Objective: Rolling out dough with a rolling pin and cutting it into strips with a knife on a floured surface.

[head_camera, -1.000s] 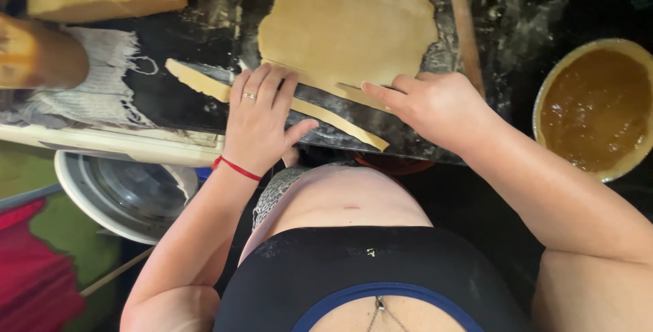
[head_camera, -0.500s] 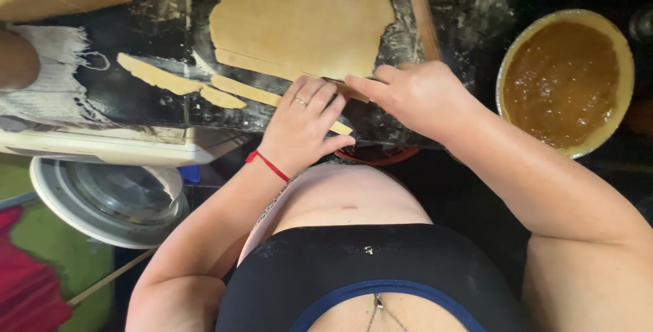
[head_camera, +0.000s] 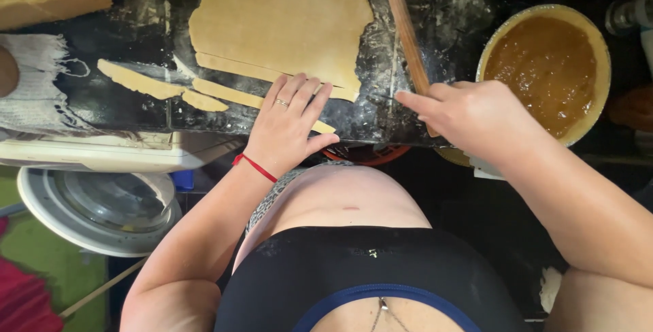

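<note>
Dough strip-cutting in hand: left hand is pressing flat, open, on a cut strip; right hand, at 3 o'clock, is closed, forefinger out, grip contents unclear; next cut is calling for steady pinning.

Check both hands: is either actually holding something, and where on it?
Left hand grips nothing; it lies flat on a dough strip. Right hand rests its fingers by the wooden stick; any grip cannot be told.

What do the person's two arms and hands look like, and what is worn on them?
Both arms are bare, with no sleeves or gloves. The left hand has a ring on one finger and a thin red string bracelet around the wrist. The right hand shows no ring or bracelet.
</note>
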